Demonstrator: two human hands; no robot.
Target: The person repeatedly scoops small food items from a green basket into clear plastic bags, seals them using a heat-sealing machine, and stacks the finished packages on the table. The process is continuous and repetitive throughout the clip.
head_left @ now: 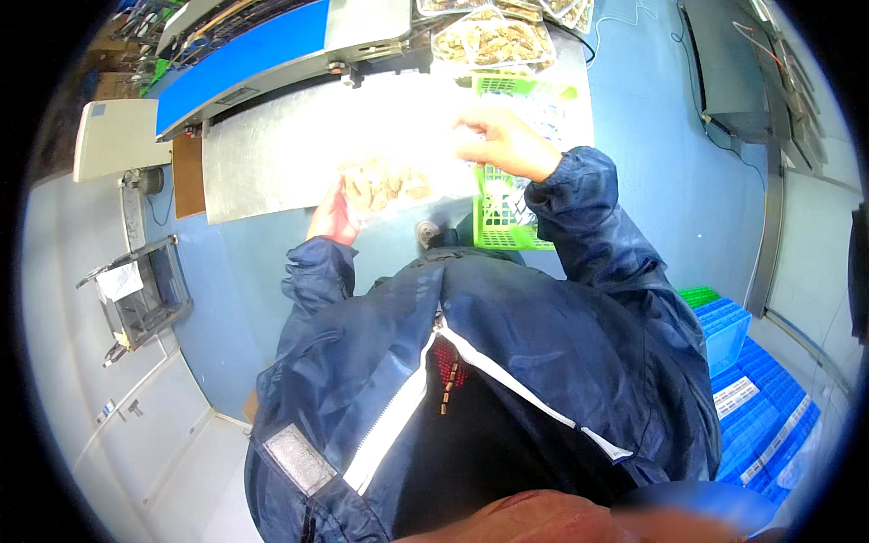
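Note:
My left hand (337,215) grips the left end of a clear plastic package (391,214) that holds light brown, lumpy pieces (385,183). Whether it is a bag or a tray I cannot make out, as glare washes out its far side. To the right, my right hand (511,145) is raised over the left part of a green plastic basket (507,242), with fingers bent and pinched together. Bright light hides whatever is between those fingertips. Small white and dark packets (520,210) show inside the basket.
The package is over the near edge of a metal table (249,176). Along the back runs a blue conveyor belt (244,68). Clear trays of brown pieces (502,41) stand at the back right. Blue crates (769,412) are stacked at the lower right.

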